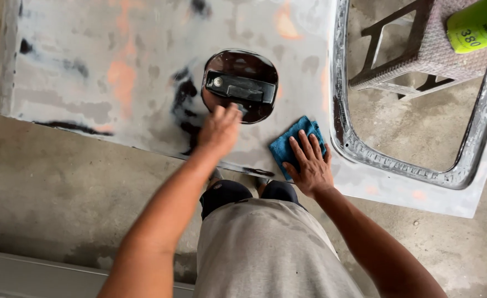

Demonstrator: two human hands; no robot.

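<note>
Left hand (pixel 219 129) is curled at the lower edge of the dark oval recess (pixel 240 85) in the sanded grey car door (pixel 144 72); can't tell what the fingers pinch. Black handle (pixel 242 88) sits just above them. Right hand (pixel 311 163) lies flat, fingers spread, pressing a blue cloth (pixel 287 144) onto the door. Window opening (pixel 420 99) just right of it.

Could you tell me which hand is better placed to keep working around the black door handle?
Left. The left hand already touches the handle recess, while the right hand rests flat on the blue cloth beside it.
</note>
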